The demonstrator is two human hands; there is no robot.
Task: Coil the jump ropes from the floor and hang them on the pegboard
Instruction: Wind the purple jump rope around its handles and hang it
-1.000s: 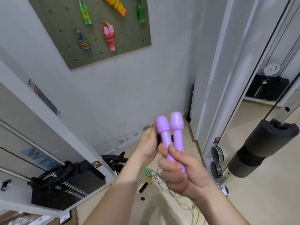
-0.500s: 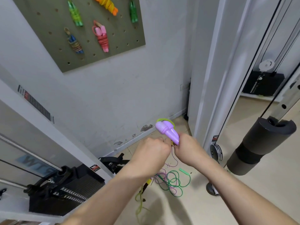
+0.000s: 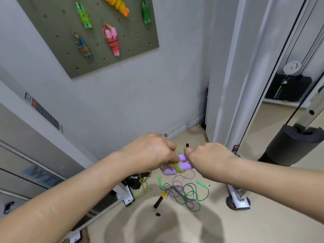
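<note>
The right hand (image 3: 210, 159) is clenched round one end of a pair of purple handles (image 3: 185, 166) held side by side. The left hand (image 3: 152, 155), fingers curled, grips their other end, where a yellow-green cord (image 3: 177, 168) is wound a few turns round both. The rest of that cord hangs slack below the left hand towards the floor (image 3: 263, 216), so by my reading the wrapping is only begun. Directly under the hands a green rope (image 3: 186, 195) with green handles lies loose on the floor, tangled with a thin purple strand (image 3: 175, 182), and is not yet coiled. Up on the wall the pegboard (image 3: 52, 32) already carries five wrapped bundles, the pink bundle (image 3: 112, 39) lowest and nearest. At least two ropes seem left to finish and hang.
</note>
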